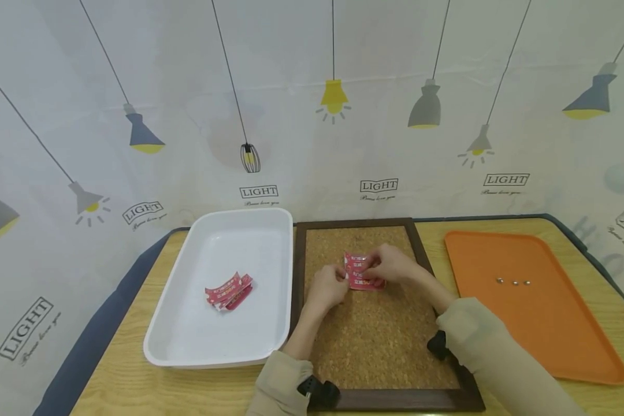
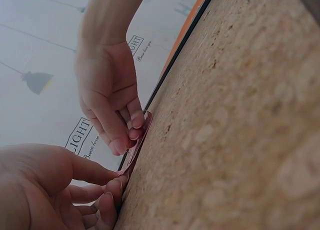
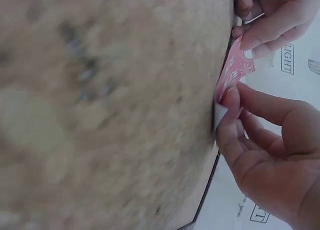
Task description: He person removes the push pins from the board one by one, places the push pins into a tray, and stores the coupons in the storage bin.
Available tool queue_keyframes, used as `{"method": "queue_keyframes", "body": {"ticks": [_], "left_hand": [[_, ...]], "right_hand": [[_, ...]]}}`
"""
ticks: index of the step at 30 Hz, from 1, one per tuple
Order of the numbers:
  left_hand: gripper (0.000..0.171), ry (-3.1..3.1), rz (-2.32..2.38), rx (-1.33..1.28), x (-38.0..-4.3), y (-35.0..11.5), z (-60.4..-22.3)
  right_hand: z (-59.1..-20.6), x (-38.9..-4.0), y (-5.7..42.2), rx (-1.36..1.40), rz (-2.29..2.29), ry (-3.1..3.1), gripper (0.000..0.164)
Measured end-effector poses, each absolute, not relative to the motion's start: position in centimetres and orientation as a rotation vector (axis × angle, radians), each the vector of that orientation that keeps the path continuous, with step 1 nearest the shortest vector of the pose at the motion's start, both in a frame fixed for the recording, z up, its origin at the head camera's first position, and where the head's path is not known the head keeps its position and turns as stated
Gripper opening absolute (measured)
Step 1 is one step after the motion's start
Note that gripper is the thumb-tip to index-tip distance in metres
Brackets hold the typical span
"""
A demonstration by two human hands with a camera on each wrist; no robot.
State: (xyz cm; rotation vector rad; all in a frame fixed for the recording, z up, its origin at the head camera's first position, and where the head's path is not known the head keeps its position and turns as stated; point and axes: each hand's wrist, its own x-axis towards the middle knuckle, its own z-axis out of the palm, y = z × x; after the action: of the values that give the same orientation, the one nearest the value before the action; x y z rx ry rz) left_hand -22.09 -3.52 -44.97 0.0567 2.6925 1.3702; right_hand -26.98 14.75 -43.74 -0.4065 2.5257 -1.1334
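A pink-red printed paper coupon [image 1: 356, 281] lies on the upper part of a framed cork board [image 1: 379, 341]. My left hand [image 1: 329, 287] pinches its left edge between thumb and fingers, low against the cork. At the coupon's right part, my right hand [image 1: 393, 264] pinches it with thumb and forefinger. In the right wrist view, the coupon [image 3: 234, 65] stretches between both hands and is bent, with a bit of its white back [image 3: 219, 114] beside the right fingers. The left wrist view shows the coupon [image 2: 142, 135] nearly edge-on, the right hand [image 2: 110, 97] above the left hand [image 2: 65, 187].
To the left, a white tray [image 1: 184, 323] holds several more coupons [image 1: 229, 290] in a loose pile. On the right, an orange tray [image 1: 546, 335] carries 3 small shiny metal pieces [image 1: 515, 282]. The board's dark frame [image 1: 395, 398] lies between the trays on a wooden table [image 1: 119, 370].
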Motion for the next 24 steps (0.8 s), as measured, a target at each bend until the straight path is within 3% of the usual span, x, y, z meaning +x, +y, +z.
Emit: {"method": "queue_keyframes", "body": {"ticks": [14, 24], "left_hand": [[0.005, 2.707, 1.394, 0.041, -21.7, -3.5, -44.9], [0.013, 2.729, 1.411, 0.098, -21.1, -4.2, -42.9]], "right_hand": [[-44.1, -25.9, 16.9, -0.507, -1.303, 2.498, 0.01], [-42.6, -24.7, 19.3, -0.542, -1.447, 2.516, 0.019]]}}
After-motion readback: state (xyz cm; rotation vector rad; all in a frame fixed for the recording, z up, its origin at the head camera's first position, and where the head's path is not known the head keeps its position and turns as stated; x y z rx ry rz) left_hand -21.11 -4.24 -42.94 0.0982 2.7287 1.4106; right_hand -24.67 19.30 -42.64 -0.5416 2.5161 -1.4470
